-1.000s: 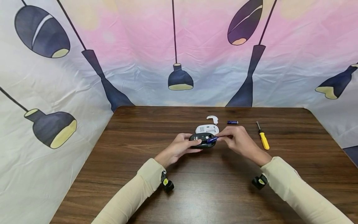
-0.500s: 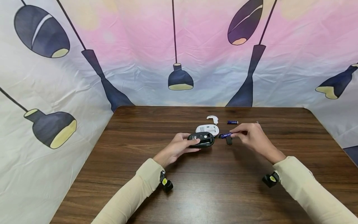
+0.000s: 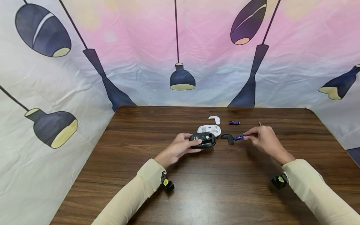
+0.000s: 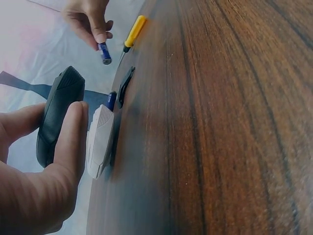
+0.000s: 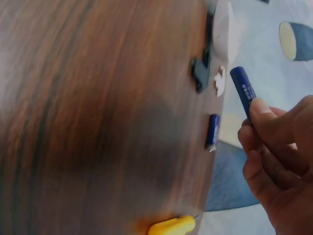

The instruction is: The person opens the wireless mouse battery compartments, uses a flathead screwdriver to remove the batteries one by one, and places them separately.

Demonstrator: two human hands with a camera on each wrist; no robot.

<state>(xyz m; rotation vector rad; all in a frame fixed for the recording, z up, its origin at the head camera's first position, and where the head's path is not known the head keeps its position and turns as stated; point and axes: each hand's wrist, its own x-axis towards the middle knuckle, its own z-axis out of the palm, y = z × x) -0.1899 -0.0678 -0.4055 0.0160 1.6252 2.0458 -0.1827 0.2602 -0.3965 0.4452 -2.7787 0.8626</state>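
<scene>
My left hand grips a black computer mouse above the table, its underside tilted up and the battery slot uncovered. Between thumb and fingers, my right hand pinches a blue battery, which also shows in the right wrist view as a blue battery held off the table. The black battery cover lies between the two hands. Just behind the black mouse rests a white mouse, underside up. A second blue battery lies on the table farther back.
A white battery cover sits behind the white mouse. The yellow-handled screwdriver lies on the wooden table by my right hand, which mostly hides it in the head view. A printed cloth hangs along the table's back edge.
My right hand has drawn the battery out of the black mouse and carried it to the right, uncovering the black battery cover. My left hand stays nearly in place with the mouse.
</scene>
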